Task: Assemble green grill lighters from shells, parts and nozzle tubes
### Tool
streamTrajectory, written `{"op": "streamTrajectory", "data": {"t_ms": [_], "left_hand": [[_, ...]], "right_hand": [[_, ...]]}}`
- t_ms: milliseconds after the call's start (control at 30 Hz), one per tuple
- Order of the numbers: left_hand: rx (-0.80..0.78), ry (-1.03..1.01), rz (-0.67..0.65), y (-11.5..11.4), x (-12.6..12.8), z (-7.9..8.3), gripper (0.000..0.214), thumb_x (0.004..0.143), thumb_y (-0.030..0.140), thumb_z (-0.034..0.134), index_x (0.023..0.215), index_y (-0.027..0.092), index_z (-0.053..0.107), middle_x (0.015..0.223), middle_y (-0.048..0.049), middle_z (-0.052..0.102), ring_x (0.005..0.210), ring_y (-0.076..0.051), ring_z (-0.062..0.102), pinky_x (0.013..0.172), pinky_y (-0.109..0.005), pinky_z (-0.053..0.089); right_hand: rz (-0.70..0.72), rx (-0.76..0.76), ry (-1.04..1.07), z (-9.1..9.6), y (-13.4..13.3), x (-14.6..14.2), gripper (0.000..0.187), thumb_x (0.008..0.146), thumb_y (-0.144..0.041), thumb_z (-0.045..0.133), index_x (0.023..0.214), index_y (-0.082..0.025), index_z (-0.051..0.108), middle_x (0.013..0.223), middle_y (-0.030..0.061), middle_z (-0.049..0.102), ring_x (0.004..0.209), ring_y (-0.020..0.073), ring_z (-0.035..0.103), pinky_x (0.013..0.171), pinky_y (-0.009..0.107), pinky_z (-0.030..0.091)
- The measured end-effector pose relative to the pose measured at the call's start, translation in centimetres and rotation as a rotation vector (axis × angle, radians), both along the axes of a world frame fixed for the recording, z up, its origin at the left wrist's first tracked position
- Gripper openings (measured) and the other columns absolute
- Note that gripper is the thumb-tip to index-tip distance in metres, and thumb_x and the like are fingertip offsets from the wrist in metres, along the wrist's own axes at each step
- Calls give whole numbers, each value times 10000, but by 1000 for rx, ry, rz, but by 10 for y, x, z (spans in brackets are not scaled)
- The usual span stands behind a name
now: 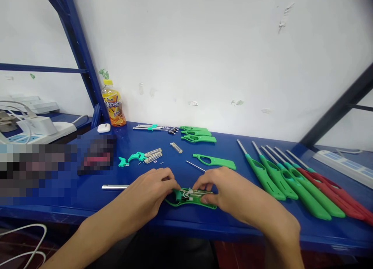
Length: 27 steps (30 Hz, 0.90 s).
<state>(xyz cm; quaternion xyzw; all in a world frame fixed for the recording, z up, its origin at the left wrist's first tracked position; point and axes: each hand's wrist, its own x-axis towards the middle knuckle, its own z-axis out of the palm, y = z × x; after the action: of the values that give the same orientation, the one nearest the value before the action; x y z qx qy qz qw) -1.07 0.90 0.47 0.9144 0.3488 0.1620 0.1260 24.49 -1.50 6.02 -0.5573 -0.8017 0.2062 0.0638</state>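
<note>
A green half shell of a long-nosed lighter (192,201) lies at the table's front edge, inner side up. White wires and a teal trigger (178,195) show inside it. Fingers of my left hand (155,187) close on the shell's left end by the trigger. Beyond that hand a metal lighter tube (114,187) sticks out to the left. My right hand (223,187) pinches a clear fuel tank (199,192) in the right part of the shell. Behind it lies a thin screwdriver (194,165), its handle end hidden by the right hand.
Several green and red lighters (264,176) lie at right. Farther back are green half shells (198,139), another green shell (217,161), metal tubes with wires (153,127), loose tanks (153,155) and teal triggers (136,157). A drink bottle (113,106) and white earphone case (104,128) stand at left.
</note>
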Motion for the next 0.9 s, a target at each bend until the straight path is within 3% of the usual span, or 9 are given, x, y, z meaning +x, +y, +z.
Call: {"op": "streamTrajectory", "data": {"t_ms": [300, 567, 900], "left_hand": [[26, 72, 65, 3, -7, 5, 410, 999, -12, 409, 1128, 234, 711, 1079, -52, 657, 948, -225, 649, 826, -327, 498], [-37, 53, 80, 2, -6, 2, 405, 997, -10, 390, 1106, 229, 698, 1097, -57, 635, 954, -228, 631, 837, -349, 509], [43, 51, 69, -3, -1, 0, 446, 977, -50, 394, 1105, 196, 742, 1074, -82, 633, 962, -234, 635, 802, -331, 499]], "right_hand": [[46, 62, 49, -4, 5, -4, 148, 911, -134, 774, 957, -268, 732, 964, -26, 775, 929, 201, 676, 740, 296, 401], [40, 34, 82, -8, 11, -6, 160, 873, -101, 727, 858, -250, 783, 885, -10, 792, 840, 181, 696, 694, 271, 413], [12, 0, 110, -6, 10, -6, 221, 843, -68, 696, 848, -249, 822, 896, 10, 816, 850, 194, 731, 713, 268, 464]]}}
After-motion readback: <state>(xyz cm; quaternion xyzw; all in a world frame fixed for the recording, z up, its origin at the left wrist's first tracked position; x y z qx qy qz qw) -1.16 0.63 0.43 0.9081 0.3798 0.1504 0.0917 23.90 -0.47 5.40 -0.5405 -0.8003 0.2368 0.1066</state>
